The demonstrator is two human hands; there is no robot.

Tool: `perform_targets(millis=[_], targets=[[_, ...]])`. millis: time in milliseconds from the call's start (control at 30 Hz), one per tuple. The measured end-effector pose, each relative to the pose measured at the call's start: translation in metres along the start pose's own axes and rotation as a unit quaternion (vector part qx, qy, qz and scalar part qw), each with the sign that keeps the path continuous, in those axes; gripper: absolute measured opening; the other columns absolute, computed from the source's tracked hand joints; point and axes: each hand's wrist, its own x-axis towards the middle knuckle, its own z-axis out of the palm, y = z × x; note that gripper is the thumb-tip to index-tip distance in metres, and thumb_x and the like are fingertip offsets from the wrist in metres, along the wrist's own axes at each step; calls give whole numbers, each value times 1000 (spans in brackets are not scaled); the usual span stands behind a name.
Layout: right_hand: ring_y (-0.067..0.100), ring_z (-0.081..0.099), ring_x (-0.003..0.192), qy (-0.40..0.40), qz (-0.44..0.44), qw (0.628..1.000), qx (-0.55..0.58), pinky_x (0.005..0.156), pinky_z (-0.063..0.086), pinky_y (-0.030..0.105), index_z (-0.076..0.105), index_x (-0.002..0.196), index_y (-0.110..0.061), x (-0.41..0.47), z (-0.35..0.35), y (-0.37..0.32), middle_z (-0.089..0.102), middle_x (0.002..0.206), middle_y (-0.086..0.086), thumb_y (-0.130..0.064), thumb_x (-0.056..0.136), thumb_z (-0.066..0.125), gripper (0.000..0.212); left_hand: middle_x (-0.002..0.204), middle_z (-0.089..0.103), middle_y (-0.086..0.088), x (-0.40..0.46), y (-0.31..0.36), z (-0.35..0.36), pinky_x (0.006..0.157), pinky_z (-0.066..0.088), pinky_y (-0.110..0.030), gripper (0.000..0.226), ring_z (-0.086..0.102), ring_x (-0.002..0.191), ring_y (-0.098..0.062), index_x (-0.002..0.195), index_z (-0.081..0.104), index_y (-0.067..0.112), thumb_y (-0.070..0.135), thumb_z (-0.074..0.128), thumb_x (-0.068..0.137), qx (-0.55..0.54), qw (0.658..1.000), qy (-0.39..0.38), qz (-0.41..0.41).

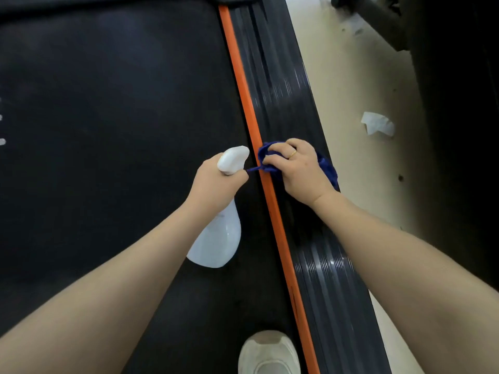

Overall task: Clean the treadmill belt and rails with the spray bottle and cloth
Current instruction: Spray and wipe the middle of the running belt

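Your left hand [216, 182], at the centre of the frame, has its grip clamped round the neck of the white spray bottle [218, 238], which hangs over the black treadmill belt [108, 117]. Your right hand [299, 168], just right of centre, has its grip clamped on the blue cloth [328, 168] and presses it onto the ribbed dark rail [280, 85], beside the orange strip [243, 85]. A white shoe [270, 352] stands on the belt at the lower edge. A crumpled white paper [378, 125] lies on the floor [351, 90] at the right.
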Motion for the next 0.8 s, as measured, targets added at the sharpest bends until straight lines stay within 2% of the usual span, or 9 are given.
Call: perform_targets(millis=[67, 167, 300, 400, 467, 567, 633, 800], targets=[[33, 57, 85, 12, -21, 1000, 10, 79, 45, 40, 69, 95, -12, 23, -1, 13, 66, 105, 5, -13, 82, 56, 19, 82, 50, -8, 7, -1, 0, 64, 37, -33, 17, 44, 74, -18, 99, 60, 10, 10, 54, 83, -14, 1000, 7, -19], [34, 58, 81, 31, -4, 999, 15, 76, 47, 41, 71, 90, -12, 66, -1, 28, 68, 99, 4, -20, 83, 49, 24, 80, 47, -5, 12, -2, 0, 62, 35, -32, 17, 41, 72, -18, 95, 60, 19, 10, 52, 82, -32, 999, 5, -28], [38, 57, 92, 12, 30, 999, 38, 79, 44, 46, 71, 91, -11, 86, -3, 34, 68, 102, 5, -15, 82, 53, 21, 83, 52, -10, 10, -3, -4, 64, 36, -30, 25, 44, 74, -17, 106, 62, 6, 8, 52, 83, -25, 999, 10, -26], [38, 57, 92, 29, 46, 997, 59, 78, 44, 46, 72, 88, -11, 59, -2, 20, 68, 100, 5, -19, 81, 48, 26, 84, 54, -13, 4, 0, -5, 65, 38, -28, 26, 47, 73, -16, 109, 60, 3, 8, 54, 84, -26, 999, 1, -26], [37, 56, 91, 23, 58, 995, 76, 78, 43, 45, 71, 86, -10, 34, -2, 3, 68, 99, 4, -15, 79, 51, 22, 83, 54, -13, 0, 3, -4, 64, 40, -28, 25, 47, 72, -16, 109, 59, 3, 8, 56, 85, -21, 999, -10, -25], [27, 51, 95, 10, 84, 991, 104, 78, 38, 39, 70, 84, -8, -8, -5, -15, 67, 98, 3, -15, 79, 46, 25, 99, 61, -21, -10, 8, -1, 71, 44, -32, 24, 53, 81, -21, 109, 59, 4, 8, 57, 85, -14, 1000, -25, -3], [21, 45, 97, 4, 99, 989, 114, 79, 34, 36, 70, 82, -9, -33, -6, -25, 67, 97, 2, -17, 79, 45, 27, 102, 61, -19, -17, 11, 1, 72, 45, -31, 23, 55, 84, -22, 109, 59, 6, 8, 57, 86, 6, 999, -40, 13], [14, 43, 94, 10, 179, 975, 134, 76, 31, 34, 69, 72, -12, -90, -10, -58, 64, 85, -1, -20, 76, 43, 27, 97, 61, -9, -41, 9, 3, 63, 40, -21, 22, 52, 79, -13, 111, 57, 12, 15, 58, 89, 80, 990, -89, 75]])
